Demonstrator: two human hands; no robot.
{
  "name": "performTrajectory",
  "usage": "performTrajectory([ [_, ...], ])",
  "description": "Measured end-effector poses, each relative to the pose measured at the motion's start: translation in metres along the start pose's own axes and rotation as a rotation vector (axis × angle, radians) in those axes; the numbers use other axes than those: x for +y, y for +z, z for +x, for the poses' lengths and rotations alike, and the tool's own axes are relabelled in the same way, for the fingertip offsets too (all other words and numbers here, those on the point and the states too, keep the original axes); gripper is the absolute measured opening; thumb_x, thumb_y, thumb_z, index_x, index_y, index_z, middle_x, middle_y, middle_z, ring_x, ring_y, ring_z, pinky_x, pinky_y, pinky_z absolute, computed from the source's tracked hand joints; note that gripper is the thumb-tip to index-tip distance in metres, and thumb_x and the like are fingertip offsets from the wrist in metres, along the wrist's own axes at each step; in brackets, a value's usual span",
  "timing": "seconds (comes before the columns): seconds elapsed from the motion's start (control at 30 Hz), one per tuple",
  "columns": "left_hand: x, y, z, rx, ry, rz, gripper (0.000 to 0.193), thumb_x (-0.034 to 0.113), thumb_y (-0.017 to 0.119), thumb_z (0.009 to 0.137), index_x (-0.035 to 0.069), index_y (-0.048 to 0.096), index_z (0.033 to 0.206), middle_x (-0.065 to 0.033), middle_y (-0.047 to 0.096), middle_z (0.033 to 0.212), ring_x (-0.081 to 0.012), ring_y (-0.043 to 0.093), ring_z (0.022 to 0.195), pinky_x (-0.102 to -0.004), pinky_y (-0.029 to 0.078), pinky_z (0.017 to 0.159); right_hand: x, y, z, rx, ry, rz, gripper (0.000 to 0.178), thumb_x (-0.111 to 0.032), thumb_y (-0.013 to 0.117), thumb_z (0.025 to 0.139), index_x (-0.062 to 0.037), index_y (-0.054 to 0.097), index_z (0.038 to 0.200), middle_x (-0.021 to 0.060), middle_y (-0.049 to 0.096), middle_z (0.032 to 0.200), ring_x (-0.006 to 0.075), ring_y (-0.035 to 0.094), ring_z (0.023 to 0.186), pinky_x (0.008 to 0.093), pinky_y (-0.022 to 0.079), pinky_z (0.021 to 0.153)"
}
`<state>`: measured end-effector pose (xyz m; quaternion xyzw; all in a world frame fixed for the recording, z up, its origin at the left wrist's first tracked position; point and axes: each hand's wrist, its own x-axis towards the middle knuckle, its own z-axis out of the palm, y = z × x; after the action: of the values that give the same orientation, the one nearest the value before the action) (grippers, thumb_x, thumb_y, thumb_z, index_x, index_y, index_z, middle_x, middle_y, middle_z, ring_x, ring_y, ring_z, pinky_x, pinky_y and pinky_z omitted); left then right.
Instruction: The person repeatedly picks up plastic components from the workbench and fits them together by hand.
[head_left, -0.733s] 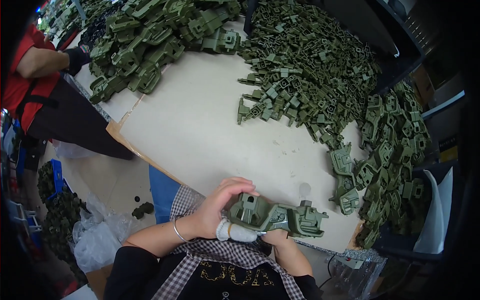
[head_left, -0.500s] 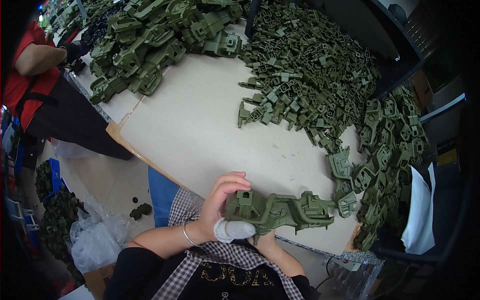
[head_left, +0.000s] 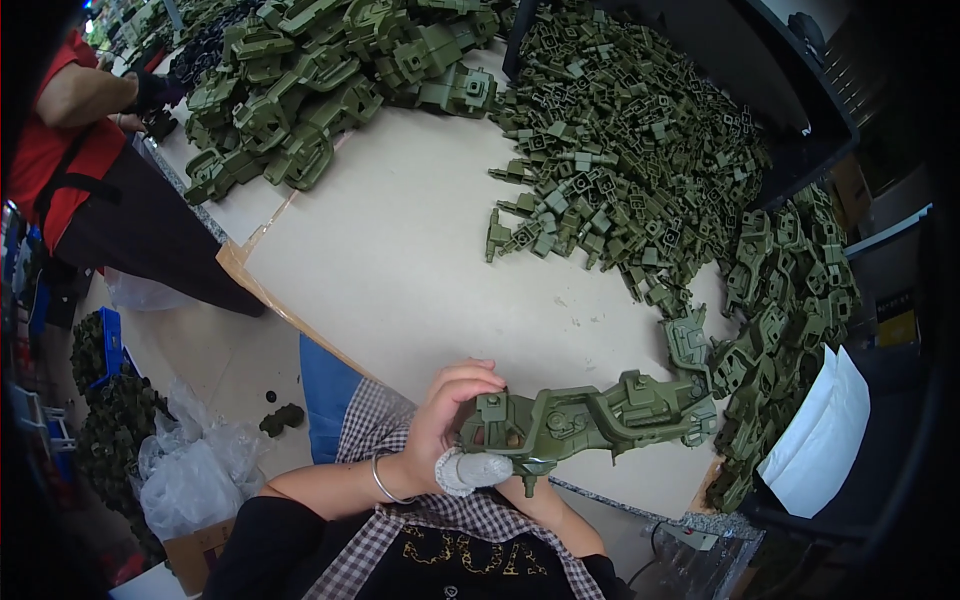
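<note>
My left hand (head_left: 440, 425) is closed around the left end of a long olive-green molded plastic part (head_left: 590, 415), shaped like a toy vehicle chassis. Its fingers curl over the far edge, and the thumb, in a grey fabric finger sleeve, presses on the near side. The part is held level above the table's near edge, its recesses and raised boss facing up. My right forearm (head_left: 560, 520) reaches up beneath the part, which hides the right hand's fingers. Just past the part's right end lie similar green chassis parts (head_left: 765, 330).
A big heap of small green pieces (head_left: 620, 150) covers the far right of the pale table (head_left: 380, 250). Larger green parts (head_left: 300, 90) are piled far left. White paper (head_left: 820, 430) lies at right. A co-worker in red (head_left: 90, 150) stands at left, near plastic bags (head_left: 195, 480).
The held part has turned so more of its upper face shows, and its right end has shifted right. The white paper now appears tilted over. The co-worker's arm has moved slightly.
</note>
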<state>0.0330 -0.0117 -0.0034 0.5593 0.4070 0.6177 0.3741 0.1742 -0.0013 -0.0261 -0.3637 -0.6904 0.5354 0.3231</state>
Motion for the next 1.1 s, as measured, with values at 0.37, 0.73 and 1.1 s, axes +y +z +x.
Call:
performTrajectory([
  [0.37,-0.016,-0.017,0.003,-0.087,-0.127,-0.119,0.063,0.030,0.074,0.069,0.000,0.043,0.116,-0.0144,0.042,0.123,-0.0308,0.039,0.119,-0.0408,0.033,0.099,-0.023,-0.036,0.018,-0.035,-0.109,-0.266,0.022,-0.014,0.062,0.072,-0.0047,0.058,0.092,0.0147,0.059,0.096,0.0302,0.057,0.091,0.0396,0.045,0.077],
  [0.73,-0.017,-0.035,0.018,-0.116,-0.626,-0.822,0.082,0.040,0.062,0.079,0.011,0.015,0.140,-0.0153,0.048,0.111,-0.0342,0.056,0.098,-0.0519,0.045,0.087,-0.063,-0.133,-0.030,0.649,-0.094,-1.046,0.061,-0.024,0.072,0.069,-0.0006,0.046,0.120,0.0179,0.049,0.113,0.0345,0.046,0.103,0.0399,0.038,0.088],
  [1.1,-0.018,-0.011,0.037,0.040,-0.562,-0.820,0.083,0.066,0.052,0.074,0.004,0.035,0.126,-0.0105,0.052,0.105,-0.0234,0.053,0.099,-0.0451,0.043,0.091,0.009,-0.124,-0.066,0.574,0.136,-0.516,0.048,-0.011,0.062,0.074,0.0048,0.046,0.117,0.0174,0.049,0.107,0.0304,0.049,0.095,0.0367,0.039,0.085],
])
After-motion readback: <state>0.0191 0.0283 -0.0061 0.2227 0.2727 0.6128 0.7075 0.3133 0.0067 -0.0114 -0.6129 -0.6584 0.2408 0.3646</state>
